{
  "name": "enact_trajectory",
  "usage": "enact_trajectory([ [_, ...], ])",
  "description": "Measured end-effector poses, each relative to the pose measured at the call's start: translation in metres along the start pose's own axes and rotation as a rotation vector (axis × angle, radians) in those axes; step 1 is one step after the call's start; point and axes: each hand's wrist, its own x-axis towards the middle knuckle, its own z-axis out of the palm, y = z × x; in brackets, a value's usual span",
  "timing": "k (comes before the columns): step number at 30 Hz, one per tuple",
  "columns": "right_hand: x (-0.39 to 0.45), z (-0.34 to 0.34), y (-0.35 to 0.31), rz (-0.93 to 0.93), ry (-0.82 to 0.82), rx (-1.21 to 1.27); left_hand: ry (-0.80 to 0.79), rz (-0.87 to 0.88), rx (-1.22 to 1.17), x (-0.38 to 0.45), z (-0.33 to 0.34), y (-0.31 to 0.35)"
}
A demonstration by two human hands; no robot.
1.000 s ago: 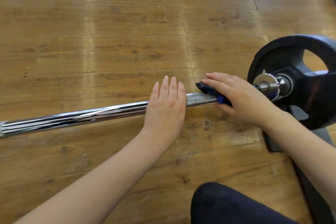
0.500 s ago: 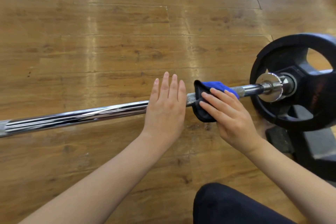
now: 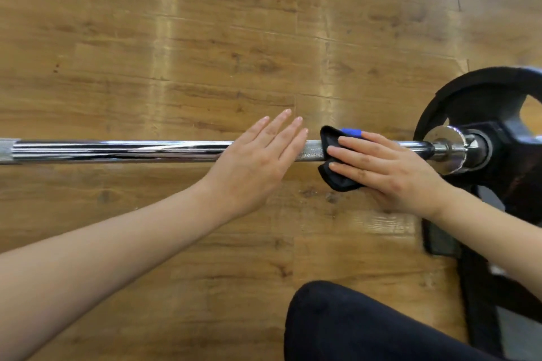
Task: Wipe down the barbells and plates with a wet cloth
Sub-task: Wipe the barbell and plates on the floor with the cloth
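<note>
A chrome barbell (image 3: 117, 151) lies across the wooden floor from left to right. A black weight plate (image 3: 498, 114) sits on its right end behind a chrome collar (image 3: 453, 152). My left hand (image 3: 258, 164) rests flat on the bar with straight fingers. Just to its right, my right hand (image 3: 390, 173) presses a dark blue cloth (image 3: 333, 141) onto the bar with straight fingers. The cloth drapes over the bar and hangs down on the near side.
The wooden plank floor (image 3: 205, 38) spreads out beyond the bar. My knee in dark trousers (image 3: 366, 325) is at the bottom. A black frame or stand (image 3: 481, 287) stands at the lower right under the plate.
My right hand slid the cloth leftward along the bar, away from the collar and up close to my left hand. The left hand stayed flat on the bar.
</note>
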Motion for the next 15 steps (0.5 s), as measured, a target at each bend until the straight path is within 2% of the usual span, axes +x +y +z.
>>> enact_trajectory([
  [4, -0.019, -0.009, 0.007, 0.044, -0.012, 0.062, -0.078, 0.208, -0.002, 0.003, -0.01, -0.026],
  [8, 0.021, -0.01, 0.0, -0.017, 0.051, 0.205, -0.198, 0.382, -0.018, 0.016, -0.016, -0.052],
  [11, 0.031, -0.002, 0.001, -0.045, 0.021, 0.215, -0.237, 0.441, -0.049, 0.015, -0.019, -0.061],
  [15, 0.001, -0.002, 0.012, -0.017, -0.003, 0.155, -0.25, 0.433, -0.066, 0.004, -0.02, -0.068],
])
